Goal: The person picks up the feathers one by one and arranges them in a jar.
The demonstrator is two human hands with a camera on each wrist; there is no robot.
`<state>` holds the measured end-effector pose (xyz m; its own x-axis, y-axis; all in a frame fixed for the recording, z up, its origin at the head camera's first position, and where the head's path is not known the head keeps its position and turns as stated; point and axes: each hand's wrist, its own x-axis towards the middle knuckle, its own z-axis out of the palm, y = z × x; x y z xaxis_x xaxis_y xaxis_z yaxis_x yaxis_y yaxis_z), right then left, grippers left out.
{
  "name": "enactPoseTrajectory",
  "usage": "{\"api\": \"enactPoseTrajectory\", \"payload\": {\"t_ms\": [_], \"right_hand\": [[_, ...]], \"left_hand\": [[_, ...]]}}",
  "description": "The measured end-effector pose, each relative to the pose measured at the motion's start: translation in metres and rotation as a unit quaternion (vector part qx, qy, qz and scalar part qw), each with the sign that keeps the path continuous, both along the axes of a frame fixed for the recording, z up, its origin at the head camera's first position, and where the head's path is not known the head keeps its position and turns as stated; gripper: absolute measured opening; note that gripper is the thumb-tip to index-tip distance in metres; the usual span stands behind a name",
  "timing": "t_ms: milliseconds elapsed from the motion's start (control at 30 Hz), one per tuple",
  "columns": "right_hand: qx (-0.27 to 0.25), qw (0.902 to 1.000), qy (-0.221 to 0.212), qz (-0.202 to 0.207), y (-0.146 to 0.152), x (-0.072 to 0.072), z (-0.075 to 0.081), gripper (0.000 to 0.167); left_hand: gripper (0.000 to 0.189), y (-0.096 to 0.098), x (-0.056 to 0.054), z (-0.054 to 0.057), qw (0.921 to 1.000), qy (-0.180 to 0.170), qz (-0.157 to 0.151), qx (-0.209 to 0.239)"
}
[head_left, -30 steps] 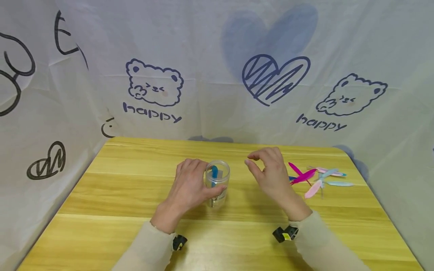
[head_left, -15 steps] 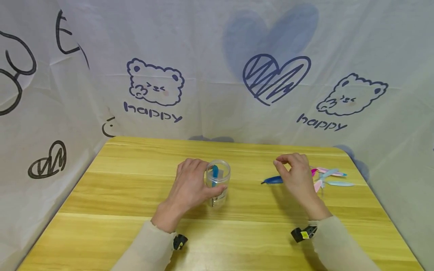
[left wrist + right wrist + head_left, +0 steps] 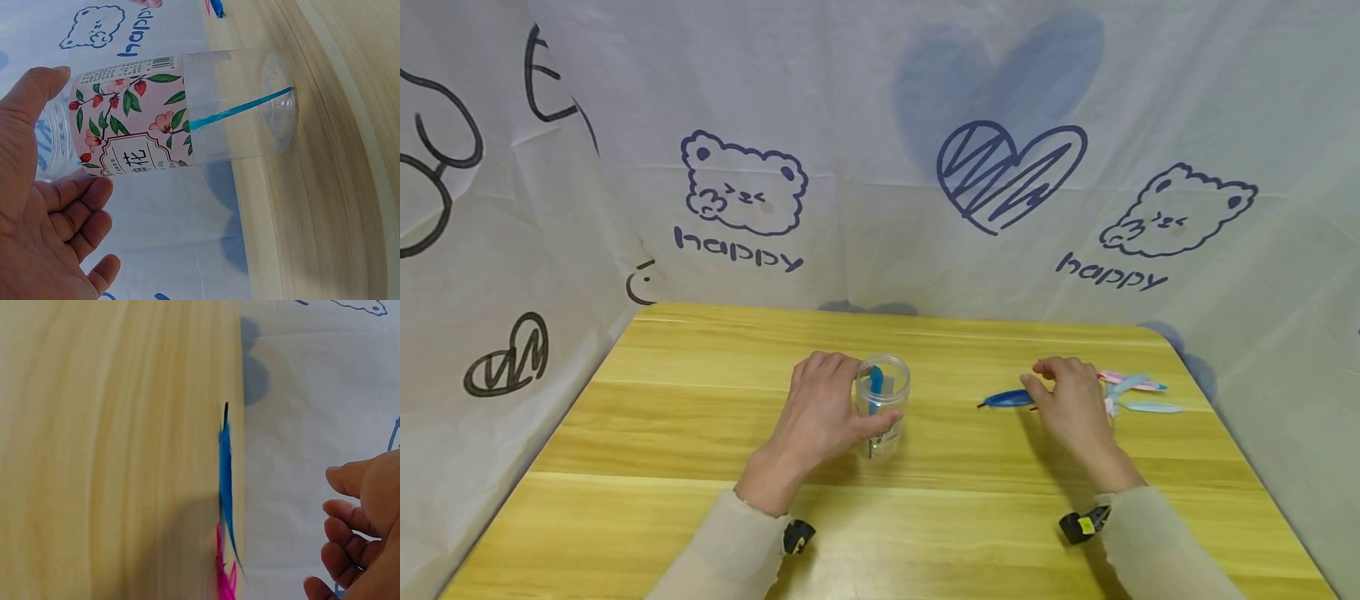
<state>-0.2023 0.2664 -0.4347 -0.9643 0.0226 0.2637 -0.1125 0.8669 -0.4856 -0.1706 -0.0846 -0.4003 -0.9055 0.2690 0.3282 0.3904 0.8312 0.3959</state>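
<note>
Left fingers (image 3: 90, 234) grip clear cylindrical jar (image 3: 209, 94); right fingers (image 3: 340, 562) parted, loosely bent near slender blue feather (image 3: 225, 469).

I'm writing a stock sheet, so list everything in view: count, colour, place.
Table: one, yellow wood, centre.
Backdrop: count unclear, white, behind table.
Drawings: several, blue and black, on backdrop.
Jar: one, clear, upright on table.
Label: one, pink floral, on jar.
Jarred feather: one visible, blue, inside jar.
Loose feather: one, dark blue, right of jar.
Half-seen feather: at least one, magenta, beside the loose one.
Pale feathers: several, pink and light blue, table's right.
Wrist devices: two, black, at wrists.
Sleeves: two, cream, bottom edge.
Left grip: one, bare hand, around jar.
Right grip: one, bare hand, near feathers.
</note>
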Motion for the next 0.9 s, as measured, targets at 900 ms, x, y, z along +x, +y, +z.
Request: {"api": "enactPoseTrajectory", "payload": {"t_ms": [900], "right_hand": [[0.064,0.9965,-0.052,-0.007,0.008,-0.003,-0.017,0.030]], "left_hand": [[0.072,0.001,0.000,-0.001,1.0000,0.000,0.004,-0.007]]}}
